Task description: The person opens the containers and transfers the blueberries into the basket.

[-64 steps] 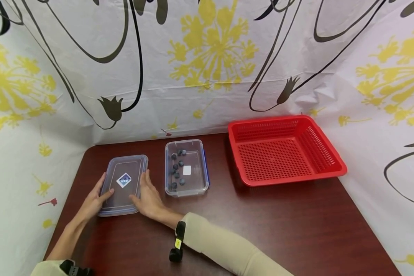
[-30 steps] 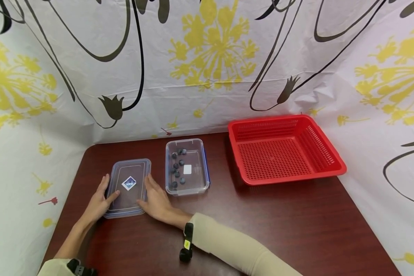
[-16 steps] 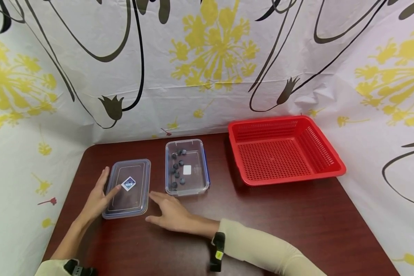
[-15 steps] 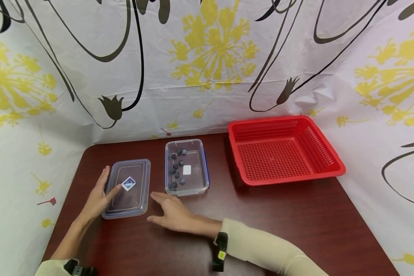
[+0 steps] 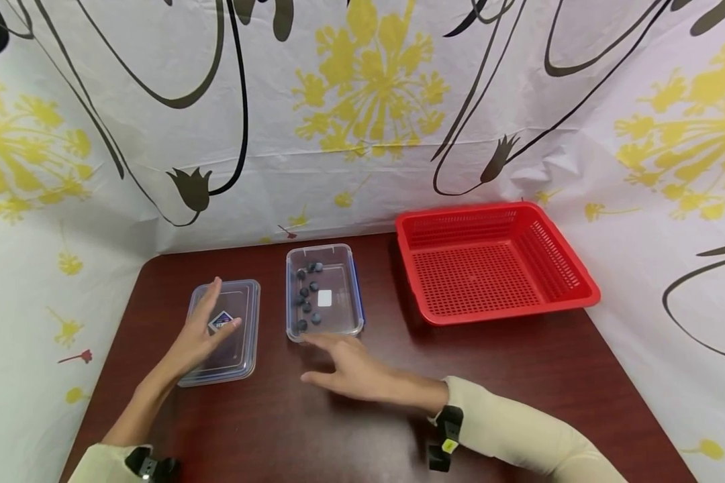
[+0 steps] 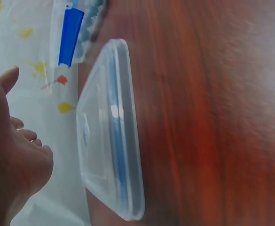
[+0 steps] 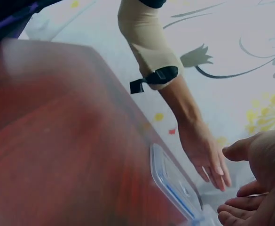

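Observation:
A flat clear plastic lid (image 5: 242, 342) with a blue seal and a diamond-shaped sticker lies on the left of the table. My left hand (image 5: 198, 341) hovers over its left side, fingers extended and thumb spread, holding nothing. In the left wrist view a gap shows between that hand (image 6: 19, 150) and the lid (image 6: 111, 127). To the right sits a clear plastic container (image 5: 344, 322) with several blueberries (image 5: 305, 292) inside. My right hand (image 5: 356, 369) is just in front of it, fingers loosely extended and empty, the fingertips overlapping the container's near edge.
A red perforated plastic basket (image 5: 501, 312) stands at the back right of the dark wooden table (image 5: 314, 436). A white patterned sheet (image 5: 266, 154) rises behind the table and along its sides. A blue clip (image 6: 71, 37) shows on the container's side.
Both hands first held the lid at its sides and shifted it slightly. The right hand then let go and moved right to the container; the left hand has lifted off the lid.

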Tool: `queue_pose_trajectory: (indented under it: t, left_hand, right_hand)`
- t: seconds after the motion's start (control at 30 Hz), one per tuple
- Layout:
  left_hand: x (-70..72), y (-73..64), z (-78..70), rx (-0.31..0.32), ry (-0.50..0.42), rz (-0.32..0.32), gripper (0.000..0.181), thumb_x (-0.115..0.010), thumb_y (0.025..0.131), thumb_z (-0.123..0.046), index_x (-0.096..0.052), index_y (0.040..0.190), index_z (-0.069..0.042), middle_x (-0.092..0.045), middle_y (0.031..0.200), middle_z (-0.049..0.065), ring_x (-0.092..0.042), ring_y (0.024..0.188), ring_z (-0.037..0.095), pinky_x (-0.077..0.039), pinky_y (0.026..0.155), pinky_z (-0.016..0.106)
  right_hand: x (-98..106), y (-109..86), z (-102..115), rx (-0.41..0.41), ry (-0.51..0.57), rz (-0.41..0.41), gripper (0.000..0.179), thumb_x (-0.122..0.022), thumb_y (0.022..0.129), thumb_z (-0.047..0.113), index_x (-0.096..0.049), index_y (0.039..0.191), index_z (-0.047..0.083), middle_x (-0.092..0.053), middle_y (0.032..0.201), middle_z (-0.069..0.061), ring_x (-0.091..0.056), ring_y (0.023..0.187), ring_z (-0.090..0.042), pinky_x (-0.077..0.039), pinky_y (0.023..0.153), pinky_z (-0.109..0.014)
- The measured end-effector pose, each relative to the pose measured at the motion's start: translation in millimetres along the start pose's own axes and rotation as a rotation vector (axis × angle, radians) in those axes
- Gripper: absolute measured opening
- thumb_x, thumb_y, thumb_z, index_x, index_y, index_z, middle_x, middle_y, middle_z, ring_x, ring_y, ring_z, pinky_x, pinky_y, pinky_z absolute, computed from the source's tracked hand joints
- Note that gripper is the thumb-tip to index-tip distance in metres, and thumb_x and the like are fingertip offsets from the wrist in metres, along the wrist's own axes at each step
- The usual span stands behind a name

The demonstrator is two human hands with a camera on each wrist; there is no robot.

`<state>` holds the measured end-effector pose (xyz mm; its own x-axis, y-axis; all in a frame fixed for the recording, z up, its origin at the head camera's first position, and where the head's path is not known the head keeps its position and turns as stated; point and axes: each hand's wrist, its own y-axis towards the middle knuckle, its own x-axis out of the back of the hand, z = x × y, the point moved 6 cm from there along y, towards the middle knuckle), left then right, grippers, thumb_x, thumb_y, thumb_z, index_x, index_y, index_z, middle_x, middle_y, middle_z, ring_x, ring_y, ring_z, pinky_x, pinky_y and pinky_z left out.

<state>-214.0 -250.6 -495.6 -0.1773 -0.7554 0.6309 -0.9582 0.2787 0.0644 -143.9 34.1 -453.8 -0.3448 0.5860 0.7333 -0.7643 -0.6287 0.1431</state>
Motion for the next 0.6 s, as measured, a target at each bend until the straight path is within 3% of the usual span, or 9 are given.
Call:
queue_pose_trajectory:
  t: [0.2,0.37,0.6]
  left_hand:
    - [-9.2,9.5,-17.5,-0.029,0.026,0.056,0.098,-0.069,0.104,-0.029,0.000,0.171,-0.014,0.003,0.179,0.013,0.000,0.162,0.047,-0.006,0.123,0.075]
    - [-20.4,17.7,-29.5,-0.057,0.060,0.102,0.098,-0.069,0.104,-0.032,-0.001,0.172,-0.013,0.003,0.179,0.012,-0.001,0.163,0.043,-0.010,0.123,0.074]
    - [-34.4,29.3,-39.6,-0.059,0.064,0.146,0.096,-0.066,0.105,-0.036,0.000,0.171,-0.012,0.005,0.179,0.012,0.001,0.163,0.042,-0.009,0.124,0.074]
  right_hand:
    - [30,-3.3,-18,0.004,-0.073,-0.016,0.065,-0.080,0.096,0.029,-0.057,0.150,0.000,-0.062,0.148,-0.018,-0.061,0.136,-0.029,-0.050,0.113,-0.043]
    - [52,3.7,-29,0.039,-0.151,-0.037,0.061,-0.083,0.094,0.028,-0.063,0.144,0.000,-0.070,0.136,-0.016,-0.071,0.119,-0.023,-0.059,0.100,-0.039]
    - [66,19.6,-38,0.078,-0.186,0.033,0.057,-0.082,0.095,0.026,-0.065,0.140,-0.004,-0.071,0.133,-0.017,-0.071,0.119,-0.024,-0.059,0.099,-0.038]
